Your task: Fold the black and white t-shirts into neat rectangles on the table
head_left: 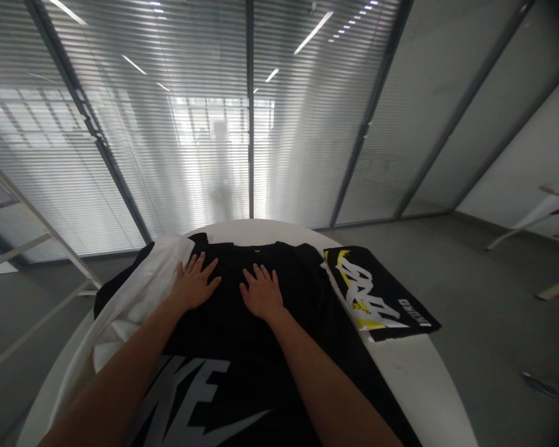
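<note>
Black shirt (242,329): laid out face up beneath both hands, borne by the white table (414,366), and here it is being pinned flat from above.
Left hand (195,284): set palm-down on the upper part of the shirt, fingers fanned wide, nothing pinched; its outer side is bordered by a white garment (130,316).
Right hand (263,295): set flat too, fingers splayed, nothing gripped, a strip of black fabric left bare between it and its partner; how hard the cloth is pressed cannot be told.
Feel: judged light, soft and limp; no breakage need be feared, but creases are easily made, and some sliding on the smooth tabletop may be met.
Best hold: offered at the shoulders, ahead of and outside each hand, where both sides could be lifted evenly.
Collar (256,249): pointed away, just beyond the right fingertips.
Long axis: run from the collar back between the wrists; the hem is cut off from view.
Grey print (214,366): read upright from behind the hands, "KE" and a swoosh showing.
Folded black cloth (377,295): parked to the right of the right hand, clear of its fingers.
</note>
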The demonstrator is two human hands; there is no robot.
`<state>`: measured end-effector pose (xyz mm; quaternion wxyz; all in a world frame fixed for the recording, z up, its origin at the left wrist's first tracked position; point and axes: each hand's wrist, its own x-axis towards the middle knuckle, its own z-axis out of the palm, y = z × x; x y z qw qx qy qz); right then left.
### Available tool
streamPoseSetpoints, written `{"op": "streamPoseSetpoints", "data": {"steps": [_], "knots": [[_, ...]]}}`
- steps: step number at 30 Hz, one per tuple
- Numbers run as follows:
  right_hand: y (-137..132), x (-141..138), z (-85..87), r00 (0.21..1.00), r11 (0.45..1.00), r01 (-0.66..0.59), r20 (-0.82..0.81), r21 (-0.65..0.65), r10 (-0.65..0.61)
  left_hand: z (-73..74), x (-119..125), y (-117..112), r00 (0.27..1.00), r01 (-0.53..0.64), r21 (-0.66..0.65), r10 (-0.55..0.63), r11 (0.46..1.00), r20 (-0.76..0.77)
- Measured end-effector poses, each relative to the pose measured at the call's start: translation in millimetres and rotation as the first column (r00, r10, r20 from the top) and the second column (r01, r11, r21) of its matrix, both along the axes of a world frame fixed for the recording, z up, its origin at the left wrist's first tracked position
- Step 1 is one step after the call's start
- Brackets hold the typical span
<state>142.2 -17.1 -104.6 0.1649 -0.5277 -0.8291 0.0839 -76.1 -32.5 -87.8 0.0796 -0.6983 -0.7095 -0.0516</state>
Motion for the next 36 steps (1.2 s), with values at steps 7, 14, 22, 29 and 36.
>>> {"op": "streamPoseSetpoints", "data": {"steps": [7, 14, 22, 29, 36], "knots": [[-2, 0, 1.9, 1.0, 1.0, 0.01, -0.004, 0.003, -0.01, 16.4, 15, 26, 1.0, -0.001, 0.123, -0.001, 0.992, 0.013], [-2, 0, 5.3, 0.999, 0.999, 0.002, -0.048, -0.046, -0.004, -12.6, 20, 34, 0.997, -0.072, 0.024, 0.072, 0.997, 0.001], [26, 43, 55.0, 0.98, 0.992, 0.125, -0.155, 0.002, -0.123, -10.7, 18, 35, 0.998, -0.064, 0.013, 0.064, 0.998, 0.013], [49, 104, 58.2, 0.846, 0.835, 0.527, 0.009, -0.158, -0.532, -12.1, 18, 36, 0.997, -0.071, 0.021, 0.07, 0.997, 0.029], [47, 94, 50.3, 0.922, 0.904, 0.386, 0.049, -0.183, -0.384, -12.3, 17, 37, 0.998, -0.064, 0.02, 0.064, 0.998, 0.026]]}}
